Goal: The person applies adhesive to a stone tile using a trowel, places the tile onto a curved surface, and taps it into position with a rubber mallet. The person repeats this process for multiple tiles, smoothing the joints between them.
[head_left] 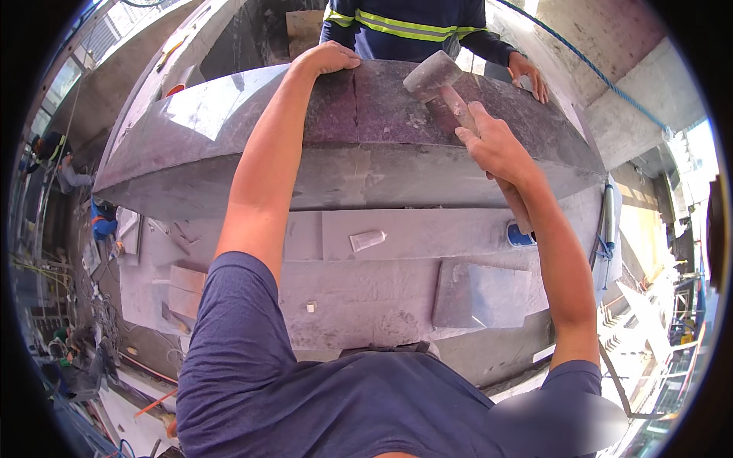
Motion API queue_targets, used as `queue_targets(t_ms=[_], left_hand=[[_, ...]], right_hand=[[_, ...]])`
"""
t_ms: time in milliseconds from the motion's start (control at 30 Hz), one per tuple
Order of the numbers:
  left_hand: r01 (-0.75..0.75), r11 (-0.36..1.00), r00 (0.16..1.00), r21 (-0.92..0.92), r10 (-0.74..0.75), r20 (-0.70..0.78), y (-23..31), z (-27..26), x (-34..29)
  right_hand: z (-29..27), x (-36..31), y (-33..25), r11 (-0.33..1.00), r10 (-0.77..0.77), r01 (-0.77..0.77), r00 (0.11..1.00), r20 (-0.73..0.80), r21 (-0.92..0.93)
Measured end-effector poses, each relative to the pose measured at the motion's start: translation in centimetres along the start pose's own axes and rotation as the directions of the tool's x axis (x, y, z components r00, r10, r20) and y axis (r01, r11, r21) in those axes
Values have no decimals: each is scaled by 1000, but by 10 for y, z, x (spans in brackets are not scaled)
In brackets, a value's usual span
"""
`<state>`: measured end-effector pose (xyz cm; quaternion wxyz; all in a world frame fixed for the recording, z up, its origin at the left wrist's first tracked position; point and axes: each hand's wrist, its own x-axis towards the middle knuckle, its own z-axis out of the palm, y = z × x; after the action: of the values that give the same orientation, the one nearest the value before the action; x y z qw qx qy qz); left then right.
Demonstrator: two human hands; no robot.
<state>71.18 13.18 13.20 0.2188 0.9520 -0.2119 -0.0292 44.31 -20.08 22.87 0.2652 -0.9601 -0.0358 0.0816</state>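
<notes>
My right hand (496, 145) is closed around the wooden handle of a mallet (432, 75). The mallet's thick grey head is raised over the right part of a dark stone slab (412, 114), and its handle runs down past my wrist. My left hand (330, 58) lies on the slab's far edge, fingers stretched to the right, near a narrow joint (355, 99) between two stone pieces. Across the slab stands a co-worker in a dark top with reflective yellow bands; a co-worker's hand (527, 78) rests on the far right edge.
Below the slab, a pale ledge (298, 237) holds a white tube (367, 240) and a blue can (520, 233). Loose stone tiles (489, 294) lie lower right. A blue rope (588, 61) crosses at upper right. Other people (65, 164) are at far left, amid scattered debris.
</notes>
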Motion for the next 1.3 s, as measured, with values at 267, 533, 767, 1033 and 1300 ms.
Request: queue_targets(t_ms=[267,533,767,1033,1300], left_hand=[[0,999,1000,-41,0,-6,-1,1,-1],[17,998,1000,-67,-18,-20,11,5,-2],[86,979,931,-183,-145,-337,27,-3,-61],[-12,975,965,220,69,-254,57,10,-177],[-58,953,987,298,99,-124,82,14,-197]], right_hand=[[-11,-8,-12,983,8,29,980,-197,183],[18,9,45,936,-221,170,965,-138,-308],[-7,-9,5,997,-55,56,998,35,-43],[3,-8,21,995,-99,99,995,22,12],[4,-5,30,994,-110,110,994,11,17]])
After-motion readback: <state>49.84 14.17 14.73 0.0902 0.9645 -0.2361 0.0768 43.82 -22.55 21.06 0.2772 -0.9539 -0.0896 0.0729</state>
